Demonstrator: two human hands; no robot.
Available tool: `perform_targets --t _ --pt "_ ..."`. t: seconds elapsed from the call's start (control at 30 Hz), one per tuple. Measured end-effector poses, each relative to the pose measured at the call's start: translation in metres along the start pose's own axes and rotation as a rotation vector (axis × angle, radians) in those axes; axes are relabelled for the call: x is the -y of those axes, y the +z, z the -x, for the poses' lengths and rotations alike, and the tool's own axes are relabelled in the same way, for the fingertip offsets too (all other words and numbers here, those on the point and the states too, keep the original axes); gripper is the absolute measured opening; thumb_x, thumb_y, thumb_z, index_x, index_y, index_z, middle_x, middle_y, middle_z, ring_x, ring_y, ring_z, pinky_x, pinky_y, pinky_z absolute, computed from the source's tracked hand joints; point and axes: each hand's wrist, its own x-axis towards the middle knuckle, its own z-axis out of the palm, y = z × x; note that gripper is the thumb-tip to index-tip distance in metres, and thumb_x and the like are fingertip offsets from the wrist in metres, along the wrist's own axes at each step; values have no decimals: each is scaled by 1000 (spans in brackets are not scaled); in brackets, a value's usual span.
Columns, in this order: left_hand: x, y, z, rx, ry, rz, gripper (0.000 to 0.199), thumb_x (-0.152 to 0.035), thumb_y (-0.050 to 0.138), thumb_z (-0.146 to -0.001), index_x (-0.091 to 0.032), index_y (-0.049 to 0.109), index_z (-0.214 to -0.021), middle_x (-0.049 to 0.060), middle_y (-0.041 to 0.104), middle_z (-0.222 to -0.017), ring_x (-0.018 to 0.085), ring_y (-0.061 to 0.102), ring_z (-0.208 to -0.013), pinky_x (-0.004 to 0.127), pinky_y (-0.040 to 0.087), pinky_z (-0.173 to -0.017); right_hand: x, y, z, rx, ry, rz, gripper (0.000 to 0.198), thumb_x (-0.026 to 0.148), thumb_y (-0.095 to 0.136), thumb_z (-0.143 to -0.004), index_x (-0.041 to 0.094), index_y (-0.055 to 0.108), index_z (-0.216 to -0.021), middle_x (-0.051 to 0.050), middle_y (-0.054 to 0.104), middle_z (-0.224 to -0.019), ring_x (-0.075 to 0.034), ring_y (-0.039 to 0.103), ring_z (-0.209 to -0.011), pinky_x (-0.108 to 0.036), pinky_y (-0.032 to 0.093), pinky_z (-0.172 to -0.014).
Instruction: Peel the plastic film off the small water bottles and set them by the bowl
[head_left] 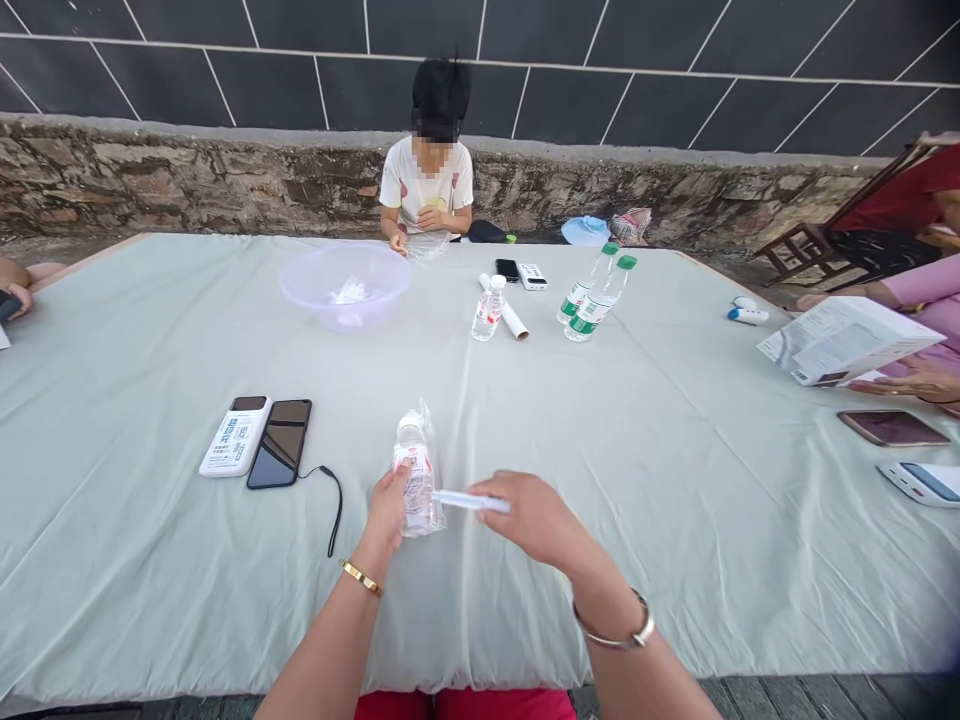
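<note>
Left hand has its fingers closed round a bagged bottle near the table's front edge, thumb by its red-and-white label, print too tiny for me to read. Right hand is pinching a slim white tool, tip right by the bottle's side; can't tell if it's touching. Going clockwise from that bottle: another red-labelled bottle at 1, two green-capped bottles with green-and-white labels at 2, white power bank with blue lettering (illegible, sorry) at 9.
</note>
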Motion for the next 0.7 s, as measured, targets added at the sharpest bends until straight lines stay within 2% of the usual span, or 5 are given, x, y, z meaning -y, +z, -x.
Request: perform_targets --t 0.07,0.13,0.33,0.5,0.7 --pt "-1 -2 0 17 -10 -6 49 -58 75 -59 -14 62 -74 0 57 -56 11 52 -45 25 40 -44 -7 -13 18 214 -89 -118 22 24 59 -76 32 74 -88 2 68 -78 -16 60 -71 -25 42 -66" --pt "-2 -3 1 30 -16 -2 49 -58 75 -60 -13 62 -76 0 58 -56 12 53 -46 25 41 -44 -16 -24 26 249 -71 -204 20 29 60 -76 31 75 -90 1 68 -78 -16 59 -71 -25 43 -65" --pt "-4 -4 4 58 -27 38 52 -57 77 -57 -12 62 -78 -1 58 -56 12 53 -46 26 43 -46 -44 -30 22 45 82 -287 27 40 59 -77 27 72 -97 -2 69 -86 -18 60 -75 -28 46 -66" --pt "-3 -5 2 42 -9 45 55 -57 78 -56 -11 62 -81 1 60 -60 12 55 -49 26 44 -49 -63 17 -15 -396 324 -175 30 37 51 -82 23 66 -104 -2 67 -85 -18 59 -74 -29 45 -68" --pt "2 -8 4 44 80 42 51 -54 77 -60 -15 58 -86 -1 61 -67 12 57 -56 26 47 -54 -80 65 -43 -545 357 106 22 25 53 -81 18 67 -96 -11 65 -101 -26 56 -96 -38 42 -84"
